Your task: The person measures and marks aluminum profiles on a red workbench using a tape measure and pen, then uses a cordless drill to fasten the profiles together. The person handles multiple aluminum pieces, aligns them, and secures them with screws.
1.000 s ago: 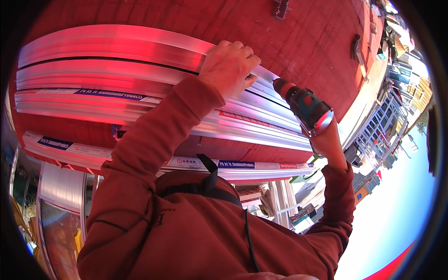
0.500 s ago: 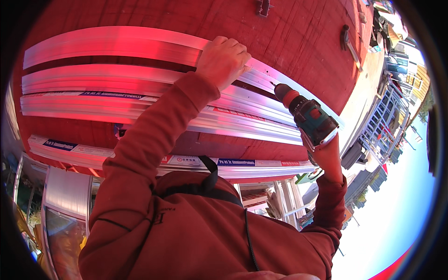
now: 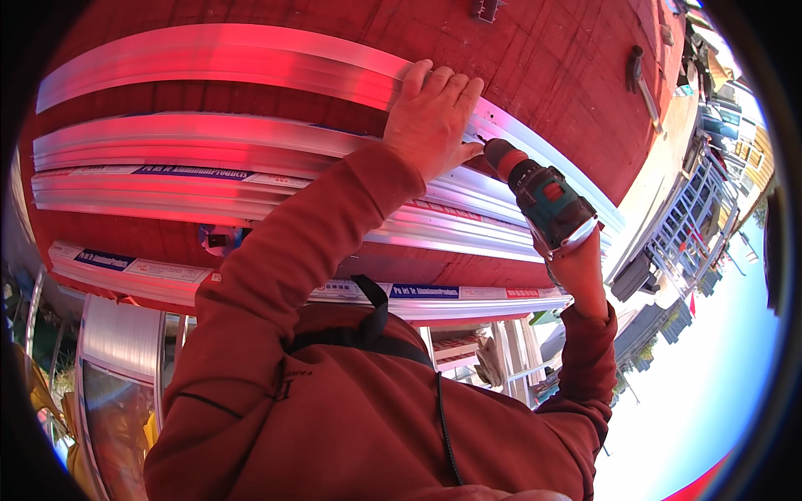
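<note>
My left hand (image 3: 433, 121) is closed over the farthest silvery aluminium profile (image 3: 225, 63), its fingers curled across the far edge and its thumb on the near side. In my right hand (image 3: 582, 271) is a dark green and black cordless drill (image 3: 551, 204) with an orange-red collar. The drill points away and left, and its thin bit (image 3: 480, 139) meets or nearly meets the profile just right of my left thumb. Small dark holes show in the profile near there. Closer to me lie more aluminium profiles (image 3: 192, 134), side by side.
A red table (image 3: 551, 67) carries everything. A hammer (image 3: 643, 88) lies at its far right, and a short dark metal piece (image 3: 487, 10) at the far edge of view. Labelled profiles (image 3: 134, 265) line the near edge. A blue roundish object (image 3: 219, 240) sits between the rows.
My left hand has slid right along the far profile, whose left part now lies farther from the other profiles. The drill bit has come close beside my left thumb.
</note>
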A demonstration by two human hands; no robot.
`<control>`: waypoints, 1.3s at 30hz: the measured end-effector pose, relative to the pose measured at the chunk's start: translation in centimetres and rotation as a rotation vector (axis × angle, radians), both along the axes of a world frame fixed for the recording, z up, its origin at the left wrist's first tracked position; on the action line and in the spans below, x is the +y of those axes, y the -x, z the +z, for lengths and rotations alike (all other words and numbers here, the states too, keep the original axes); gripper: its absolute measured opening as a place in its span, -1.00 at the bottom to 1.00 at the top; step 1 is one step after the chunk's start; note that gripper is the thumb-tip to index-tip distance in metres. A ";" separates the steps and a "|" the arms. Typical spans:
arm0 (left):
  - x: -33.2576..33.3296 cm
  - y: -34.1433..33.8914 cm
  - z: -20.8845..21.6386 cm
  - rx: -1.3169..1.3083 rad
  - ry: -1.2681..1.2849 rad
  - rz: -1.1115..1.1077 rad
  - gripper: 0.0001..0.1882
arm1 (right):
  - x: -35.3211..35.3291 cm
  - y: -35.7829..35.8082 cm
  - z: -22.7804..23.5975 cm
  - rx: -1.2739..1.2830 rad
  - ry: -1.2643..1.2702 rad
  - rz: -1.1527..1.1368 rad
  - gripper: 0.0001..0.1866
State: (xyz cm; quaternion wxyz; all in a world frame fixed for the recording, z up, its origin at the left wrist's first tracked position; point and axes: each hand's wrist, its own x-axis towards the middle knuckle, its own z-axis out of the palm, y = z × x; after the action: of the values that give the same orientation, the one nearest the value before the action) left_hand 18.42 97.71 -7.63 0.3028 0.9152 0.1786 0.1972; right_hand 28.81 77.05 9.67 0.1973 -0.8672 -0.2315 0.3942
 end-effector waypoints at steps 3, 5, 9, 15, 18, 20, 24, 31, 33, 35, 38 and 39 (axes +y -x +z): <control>-0.1 -0.1 -0.2 0.055 -0.061 -0.009 -0.12 | -0.1 -0.1 0.0 -0.011 0.012 0.011 -0.34; 0.0 -0.1 -0.1 0.070 -0.076 -0.014 -0.13 | -0.2 0.0 0.0 -0.012 0.016 -0.013 -0.33; 0.0 -0.1 0.1 0.046 -0.019 -0.002 -0.15 | 0.3 0.3 0.0 -0.017 -0.042 -0.078 -0.39; -0.1 -0.1 0.0 0.044 -0.008 -0.004 -0.15 | -0.1 -0.1 0.1 -0.021 0.022 0.023 -0.32; -0.1 -0.1 0.1 0.053 -0.017 0.000 -0.15 | -0.1 -0.2 0.2 -0.024 0.038 0.038 -0.32; -0.1 -0.1 0.1 0.059 -0.017 -0.003 -0.15 | 0.0 -0.2 0.2 -0.024 0.042 0.040 -0.31; 0.0 -0.1 0.2 0.071 -0.033 -0.003 -0.16 | 0.7 -0.1 0.5 -0.013 0.034 0.045 -0.37; -1.2 -0.1 5.1 -0.620 0.885 -0.232 -0.53 | 2.8 -1.5 0.8 0.044 0.047 0.119 -0.45; -2.2 -0.7 9.0 -0.845 0.827 -0.311 -0.51 | 1.8 -2.2 1.7 -0.035 0.121 0.199 -0.47; -4.2 -1.7 9.9 -0.858 0.871 -0.343 -0.65 | 3.4 -1.6 2.2 0.009 0.077 0.225 -0.53; -5.1 -3.0 8.9 -0.944 0.789 -0.179 -0.76 | 5.3 -1.8 2.4 0.055 0.057 0.237 -0.59; -5.3 -3.0 8.8 -0.954 0.810 -0.171 -0.78 | 5.4 -1.7 2.4 0.063 0.048 0.206 -0.60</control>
State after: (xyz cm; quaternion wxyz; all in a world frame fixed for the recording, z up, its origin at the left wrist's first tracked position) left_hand 21.45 92.41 1.21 0.6864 0.5501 0.0107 0.4755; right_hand 30.49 82.41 12.09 0.1423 -0.8305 -0.3035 0.4449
